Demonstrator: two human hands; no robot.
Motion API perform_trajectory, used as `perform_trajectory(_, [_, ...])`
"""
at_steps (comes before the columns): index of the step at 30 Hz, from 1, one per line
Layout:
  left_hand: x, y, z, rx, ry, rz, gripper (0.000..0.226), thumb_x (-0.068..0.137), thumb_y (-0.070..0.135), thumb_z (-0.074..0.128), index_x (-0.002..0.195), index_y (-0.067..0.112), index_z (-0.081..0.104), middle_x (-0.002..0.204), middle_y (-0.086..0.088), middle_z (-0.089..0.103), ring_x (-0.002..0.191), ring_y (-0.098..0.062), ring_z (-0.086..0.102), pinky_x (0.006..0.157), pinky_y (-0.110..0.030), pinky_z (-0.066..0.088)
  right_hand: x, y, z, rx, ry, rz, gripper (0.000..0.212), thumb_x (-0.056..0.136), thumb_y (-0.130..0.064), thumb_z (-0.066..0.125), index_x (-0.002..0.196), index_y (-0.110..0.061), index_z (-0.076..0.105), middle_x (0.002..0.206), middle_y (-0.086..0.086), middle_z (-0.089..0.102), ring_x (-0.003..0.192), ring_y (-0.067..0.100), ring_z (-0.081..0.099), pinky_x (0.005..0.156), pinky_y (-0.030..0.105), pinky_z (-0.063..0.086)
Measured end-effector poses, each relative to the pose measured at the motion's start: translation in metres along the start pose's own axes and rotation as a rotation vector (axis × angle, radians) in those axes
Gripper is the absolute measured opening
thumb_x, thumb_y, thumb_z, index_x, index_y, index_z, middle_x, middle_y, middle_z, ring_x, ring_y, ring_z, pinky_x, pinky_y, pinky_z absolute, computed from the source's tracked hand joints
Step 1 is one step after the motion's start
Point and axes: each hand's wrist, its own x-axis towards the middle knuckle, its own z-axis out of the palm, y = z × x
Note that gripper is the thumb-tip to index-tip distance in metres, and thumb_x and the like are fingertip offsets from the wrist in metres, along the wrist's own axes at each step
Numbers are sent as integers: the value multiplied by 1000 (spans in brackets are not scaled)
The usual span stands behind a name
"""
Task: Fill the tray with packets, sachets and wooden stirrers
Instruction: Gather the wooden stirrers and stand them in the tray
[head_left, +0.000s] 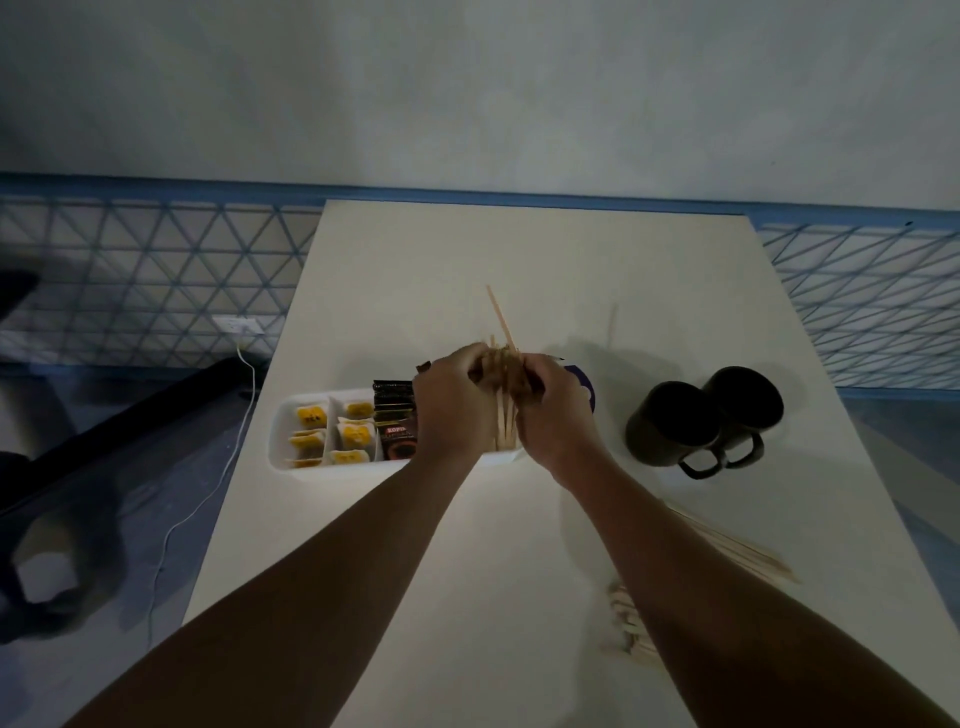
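Note:
A white divided tray (280, 441) lies on the table. Its left compartments hold yellow-labelled sachets (353, 434), and black coffee packets (395, 415) stand beside them. Over the tray's right part, my left hand (452, 410) and my right hand (556, 410) together clasp a bundle of wooden stirrers (505, 410). The bundle stands nearly upright with its lower ends in the tray, and one stirrer sticks up above the rest. More loose stirrers (748, 556) lie on the table at the right, partly hidden by my right forearm.
Two black mugs (691, 421) stand side by side right of the tray. A purple-and-white thing (584, 384) shows behind my right hand. A single stirrer (612, 325) lies farther back. The white table (519, 249) meets a blue-patterned wall; a cable hangs off the left.

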Motion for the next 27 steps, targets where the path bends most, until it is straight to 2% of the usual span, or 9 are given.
perform_trajectory(3, [5,-2,-5,57,-2,72,19,88,10,66,105,13,74,91,-3,76,86,-18,70,81,-11,48,0,-2,-3,-167,33,-78,24,91,2,53,100,-14,68,79,-11,64,73,3,58,60,10,44])
perform_trajectory(4, [6,-3,-6,86,-7,84,21,88,10,66,108,13,74,94,-3,76,88,-17,70,78,0,40,1,-2,-3,-209,49,-87,25,91,3,52,97,-13,69,76,-11,62,69,2,56,56,8,42])
perform_trajectory(6, [10,-5,-8,128,-23,91,26,89,10,66,113,14,73,100,-3,75,93,-15,69,76,5,30,3,-1,-3,-260,74,-89,26,90,6,50,89,-10,71,70,-8,60,63,2,53,53,7,40])
perform_trajectory(15, [23,-1,-14,86,-29,-12,28,87,14,67,115,11,68,102,-3,74,98,-16,67,90,-19,43,3,4,-5,-275,73,-65,28,92,3,49,84,-6,74,61,-8,58,57,4,51,53,3,37])
perform_trajectory(18, [30,2,-16,103,-21,-83,41,90,28,66,126,10,59,111,-6,68,105,-20,63,89,-24,43,3,3,-6,-253,50,-42,27,94,0,50,90,-10,75,71,-3,66,63,3,56,53,3,39])
perform_trajectory(20, [35,3,-17,131,-62,-134,52,91,36,64,134,12,52,122,-9,64,116,-24,58,98,-32,45,3,4,-6,-256,27,-50,24,95,-2,51,94,-8,75,81,2,72,71,11,63,54,4,40])
perform_trajectory(22, [40,2,-16,170,-126,-174,58,91,40,63,140,13,47,131,-10,59,124,-27,52,104,-39,43,3,5,-4,-237,6,-47,23,97,-5,53,106,-9,74,92,2,74,80,13,64,64,7,40])
perform_trajectory(24, [47,-1,-13,188,-179,-205,59,91,41,61,142,14,46,134,-10,57,127,-28,50,106,-38,42,4,6,-3,-207,-13,-18,22,98,-12,56,113,-11,72,96,1,73,85,12,63,73,17,42])
perform_trajectory(27, [51,-3,-11,154,-195,-217,53,91,37,63,138,14,52,132,-8,60,124,-24,53,103,-32,42,7,5,-1,-198,-22,-10,20,99,-21,56,107,-14,73,85,-4,71,74,5,60,63,15,40])
